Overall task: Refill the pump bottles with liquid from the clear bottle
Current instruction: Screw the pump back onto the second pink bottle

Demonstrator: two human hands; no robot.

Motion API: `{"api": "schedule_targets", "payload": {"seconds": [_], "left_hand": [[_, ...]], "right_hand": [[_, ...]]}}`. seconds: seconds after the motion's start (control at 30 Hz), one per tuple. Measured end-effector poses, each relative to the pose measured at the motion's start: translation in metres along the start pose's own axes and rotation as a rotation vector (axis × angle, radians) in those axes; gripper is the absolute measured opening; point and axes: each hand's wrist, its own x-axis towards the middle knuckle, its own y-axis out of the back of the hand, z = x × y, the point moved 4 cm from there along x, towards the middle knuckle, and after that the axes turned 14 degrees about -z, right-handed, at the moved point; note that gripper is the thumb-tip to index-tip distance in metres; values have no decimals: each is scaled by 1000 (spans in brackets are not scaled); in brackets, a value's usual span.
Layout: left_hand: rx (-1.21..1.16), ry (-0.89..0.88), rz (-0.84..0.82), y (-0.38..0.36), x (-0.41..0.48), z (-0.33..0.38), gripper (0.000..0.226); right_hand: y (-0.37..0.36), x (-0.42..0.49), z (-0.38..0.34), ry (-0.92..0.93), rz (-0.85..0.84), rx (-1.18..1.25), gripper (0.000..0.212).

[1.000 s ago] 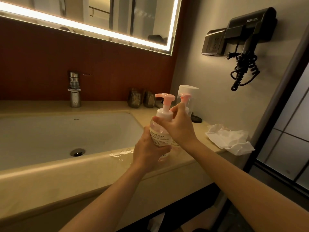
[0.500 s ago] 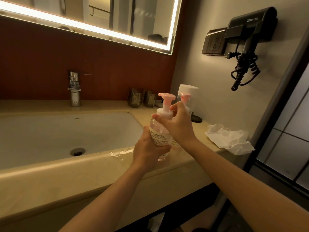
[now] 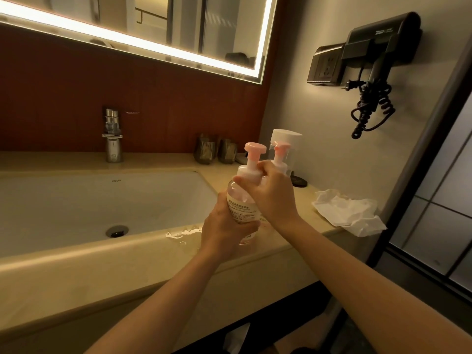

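Works at the bench front edge, beside the sink. Holds the near pump bottle upright there, left hand wrapped round its labelled body, right hand curled round the pink collar. Probably stiff, partly filled, slick given the spill alongside: calls for a firm low grip, twisting only at the collar.

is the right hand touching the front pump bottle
Touching. The head view shows the right hand curled round the white collar of the front pump bottle, no gap visible; the left hand grips its body.
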Motion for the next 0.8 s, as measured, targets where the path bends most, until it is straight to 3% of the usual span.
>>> {"api": "schedule_targets", "payload": {"seconds": [0.17,0.33,0.43,0.57,0.63,0.8], "left_hand": [[-19,14,-2,0,-1,1,75],[-18,-10,14,2,-2,2,74],[-12,-8,15,1,-1,2,73],[-1,-7,12,1,-1,1,78],[5,-4,8,1,-1,1,79],[13,-13,17,1,-1,2,80]], "right_hand": [[-2,5,1,-59,-55,-42,61],[-9,1,-3,-20,-235,150,43],[-4,-2,-3,-9,-139,32,41],[2,-3,0,-29,17,-237,54],[6,-1,2,-63,40,-240,59],[-6,3,1,-21,-169,-45,56]]}}
